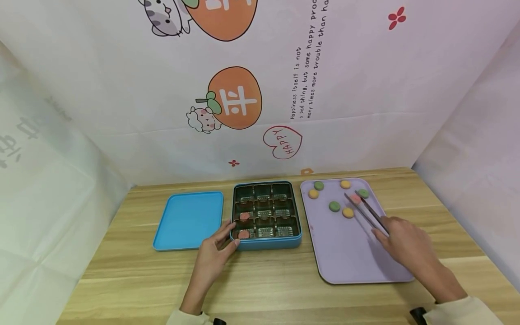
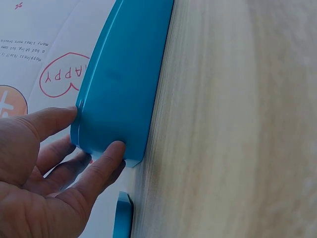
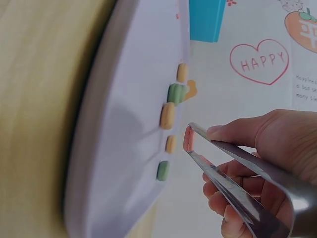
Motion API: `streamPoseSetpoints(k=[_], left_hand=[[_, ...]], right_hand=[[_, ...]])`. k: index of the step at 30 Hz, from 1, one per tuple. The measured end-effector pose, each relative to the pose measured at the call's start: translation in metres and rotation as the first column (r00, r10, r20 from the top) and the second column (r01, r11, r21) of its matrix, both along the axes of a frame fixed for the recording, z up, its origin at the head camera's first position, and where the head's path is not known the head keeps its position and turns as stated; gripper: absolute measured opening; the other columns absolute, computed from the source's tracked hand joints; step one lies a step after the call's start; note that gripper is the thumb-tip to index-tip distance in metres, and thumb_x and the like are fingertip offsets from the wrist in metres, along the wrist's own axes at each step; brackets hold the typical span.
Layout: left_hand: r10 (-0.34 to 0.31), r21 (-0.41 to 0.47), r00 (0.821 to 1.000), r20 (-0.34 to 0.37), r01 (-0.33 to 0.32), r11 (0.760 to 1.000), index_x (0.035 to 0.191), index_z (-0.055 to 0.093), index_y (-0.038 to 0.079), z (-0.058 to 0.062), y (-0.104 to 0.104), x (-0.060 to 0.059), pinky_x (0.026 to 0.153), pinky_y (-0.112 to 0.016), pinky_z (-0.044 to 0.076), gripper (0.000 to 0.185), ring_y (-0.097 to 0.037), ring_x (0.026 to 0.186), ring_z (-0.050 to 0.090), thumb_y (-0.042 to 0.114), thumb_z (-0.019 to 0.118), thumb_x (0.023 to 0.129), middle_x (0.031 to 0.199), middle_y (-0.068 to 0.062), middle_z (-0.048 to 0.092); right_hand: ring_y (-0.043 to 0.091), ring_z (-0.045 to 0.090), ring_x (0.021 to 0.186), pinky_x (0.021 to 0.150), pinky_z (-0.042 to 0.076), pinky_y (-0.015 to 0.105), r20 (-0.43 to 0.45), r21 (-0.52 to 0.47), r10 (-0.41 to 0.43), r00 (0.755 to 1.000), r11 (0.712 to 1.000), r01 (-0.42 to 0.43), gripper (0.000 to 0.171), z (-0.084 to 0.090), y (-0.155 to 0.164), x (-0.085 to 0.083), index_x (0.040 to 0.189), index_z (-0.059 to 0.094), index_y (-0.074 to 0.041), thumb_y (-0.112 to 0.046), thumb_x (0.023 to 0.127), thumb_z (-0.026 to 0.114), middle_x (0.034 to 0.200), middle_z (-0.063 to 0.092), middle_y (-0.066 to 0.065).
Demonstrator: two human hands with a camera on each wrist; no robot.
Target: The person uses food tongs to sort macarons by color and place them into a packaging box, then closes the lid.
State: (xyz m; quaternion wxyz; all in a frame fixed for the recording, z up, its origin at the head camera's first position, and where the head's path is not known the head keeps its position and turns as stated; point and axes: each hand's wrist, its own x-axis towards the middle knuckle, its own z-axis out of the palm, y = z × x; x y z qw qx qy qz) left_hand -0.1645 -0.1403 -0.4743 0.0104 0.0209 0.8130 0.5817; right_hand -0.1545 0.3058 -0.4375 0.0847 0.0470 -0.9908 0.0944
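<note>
My right hand [image 1: 408,241] grips a pair of metal tongs [image 3: 237,203], whose tips pinch a pink macaron-like disc [image 3: 188,139] above the lilac tray [image 1: 345,253]. Several green discs [image 1: 334,206] and yellow discs [image 1: 347,212] lie at the tray's far end. My left hand [image 1: 213,253] holds the front left corner of a blue box [image 1: 268,244], with the thumb on its front wall and another finger at the rim. Inside is a dark, clear-looking insert [image 1: 264,212] with several compartments. Pink discs [image 1: 243,234] sit in the left column's front and middle compartments.
A flat blue lid [image 1: 190,221] lies left of the box on the wooden table [image 1: 264,289]. Behind the table hangs a white printed cloth [image 1: 345,90], and more pale cloth stands at both sides. The tray's raised rim is close to the box's right side.
</note>
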Motion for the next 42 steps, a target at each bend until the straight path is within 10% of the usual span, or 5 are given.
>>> streamPoseSetpoints(k=[20, 42], left_hand=[[-0.002, 0.017, 1.0, 0.008, 0.002, 1.0, 0.148, 0.06, 0.005, 0.0, 0.0, 0.0, 0.115, -0.047, 0.051, 0.05, -0.039, 0.151, 0.042, 0.009, 0.072, 0.099, 0.166, -0.019, 0.041], [-0.005, 0.017, 1.0, 0.005, 0.005, 1.0, 0.148, 0.06, 0.005, 0.0, -0.001, 0.0, 0.114, -0.047, 0.051, 0.05, -0.039, 0.15, 0.044, 0.009, 0.072, 0.099, 0.166, -0.019, 0.04]], right_hand=[[0.039, 0.071, 0.07, 0.05, 0.055, 0.052, -0.124, 0.049, 0.094, 0.988, 0.995, -0.088, 0.034, 0.032, -0.047, 0.005, 0.108, 0.071, 0.007, -0.021, 0.091, 0.08, 0.091, 0.073, 0.023], [0.029, 0.069, 0.066, 0.044, 0.052, 0.041, -0.162, 0.035, 0.219, 0.962, 0.976, -0.216, 0.033, 0.043, -0.132, -0.008, 0.114, 0.075, 0.001, -0.023, 0.092, 0.082, 0.096, 0.076, 0.014]])
